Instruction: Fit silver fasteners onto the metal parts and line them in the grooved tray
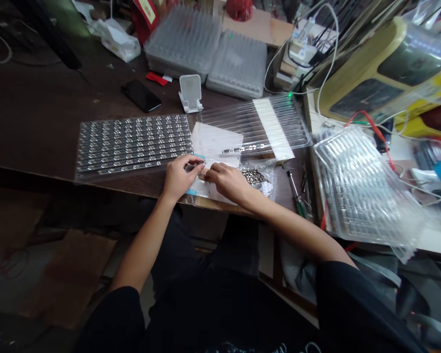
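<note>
My left hand (pixel 179 177) is closed in a pinch near the table's front edge. Between its thumb and forefinger shows the end of a small dark metallic strip (pixel 200 163). Close beside it, my right hand (pixel 231 182) has its fingers curled down against a small tan block (pixel 203 174); whatever its fingertips hold is hidden. Under both hands lies a white sheet (pixel 216 138). A plastic bag of small shiny metal parts (pixel 255 176) rests by my right wrist. To the left is a clear tray filled with rows of dark, silver-marked strips (pixel 134 142).
A ribbed clear tray (pixel 238 117) holding one short row of parts lies behind my hands. Stacked clear trays (pixel 185 37) stand at the back, near a phone (pixel 141 95) and white stand (pixel 190 92). Right are a green-handled screwdriver (pixel 297 196) and more plastic trays (pixel 363 186).
</note>
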A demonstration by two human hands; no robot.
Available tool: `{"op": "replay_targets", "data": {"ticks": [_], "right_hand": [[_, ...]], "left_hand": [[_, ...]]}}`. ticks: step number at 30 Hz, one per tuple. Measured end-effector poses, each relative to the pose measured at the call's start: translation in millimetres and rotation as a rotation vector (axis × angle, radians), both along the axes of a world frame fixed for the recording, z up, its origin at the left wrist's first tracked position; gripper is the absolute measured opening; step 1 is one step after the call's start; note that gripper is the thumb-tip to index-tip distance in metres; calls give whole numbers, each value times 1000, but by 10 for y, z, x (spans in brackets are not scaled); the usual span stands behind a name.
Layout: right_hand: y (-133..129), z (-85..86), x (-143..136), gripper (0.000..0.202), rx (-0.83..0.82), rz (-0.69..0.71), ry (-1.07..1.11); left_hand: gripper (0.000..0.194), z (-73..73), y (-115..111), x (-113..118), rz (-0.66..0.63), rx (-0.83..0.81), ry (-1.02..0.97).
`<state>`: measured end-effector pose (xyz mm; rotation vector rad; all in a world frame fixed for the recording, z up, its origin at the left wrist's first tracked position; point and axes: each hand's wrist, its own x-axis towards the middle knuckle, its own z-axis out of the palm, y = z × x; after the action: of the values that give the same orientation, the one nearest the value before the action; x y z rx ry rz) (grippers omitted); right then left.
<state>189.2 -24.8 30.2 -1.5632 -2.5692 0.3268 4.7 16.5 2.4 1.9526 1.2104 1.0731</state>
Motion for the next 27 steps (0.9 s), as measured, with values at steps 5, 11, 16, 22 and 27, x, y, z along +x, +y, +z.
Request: {"op": "replay_targets", "data": {"ticks": [5, 11, 16, 22, 27], "right_hand": [[13, 53, -6, 26, -38, 18, 21], [31, 278, 411, 24, -4, -50, 537], [90, 228, 888, 23, 191, -423, 763], [21, 153, 868, 23, 200, -363, 792], [-26, 195, 821, 24, 167, -321, 745]], "left_hand": [[10, 75, -6, 44, 6, 42, 20], [10, 169, -67, 173, 7, 78, 70], [7, 93, -152, 321, -50, 24, 72], [7, 32, -163, 348, -66, 16, 134], [6, 21, -155, 346, -68, 9, 191]]}}
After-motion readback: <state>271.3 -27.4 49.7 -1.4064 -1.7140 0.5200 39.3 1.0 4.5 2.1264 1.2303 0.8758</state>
